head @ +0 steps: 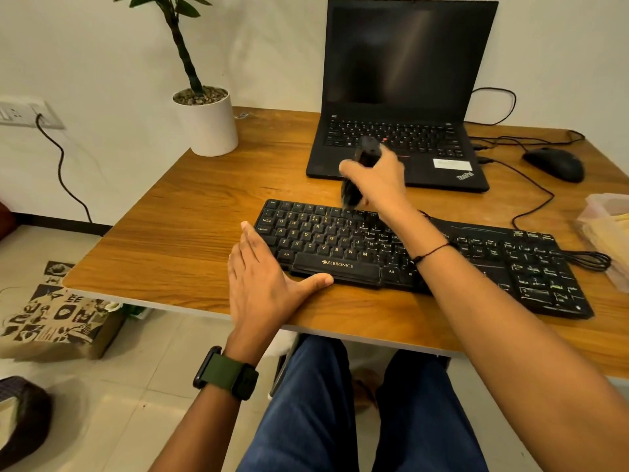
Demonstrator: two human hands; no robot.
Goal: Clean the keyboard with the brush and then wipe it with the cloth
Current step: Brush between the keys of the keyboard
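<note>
Home desk workspace: wooden table point(190, 233); open laptop point(405, 93) at 12 o'clock, mouse point(554, 163) at 2, potted plant point(204, 120) at 11; wall socket point(23, 112) at 10; tiled floor point(136, 379).

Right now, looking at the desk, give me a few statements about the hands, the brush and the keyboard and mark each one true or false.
1. The right hand grips the brush above the top rows of the keyboard. True.
2. The left hand holds a cloth. False: it lies flat with straight fingers at the keyboard's left end, thumb by the space bar, holding nothing.
3. The laptop screen is dark. True.
4. The mouse sits to the left of the plant pot. False: it sits on the right of the laptop.
5. The keyboard lies on the laptop. False: it lies on the wooden table, in front of the laptop.
</note>
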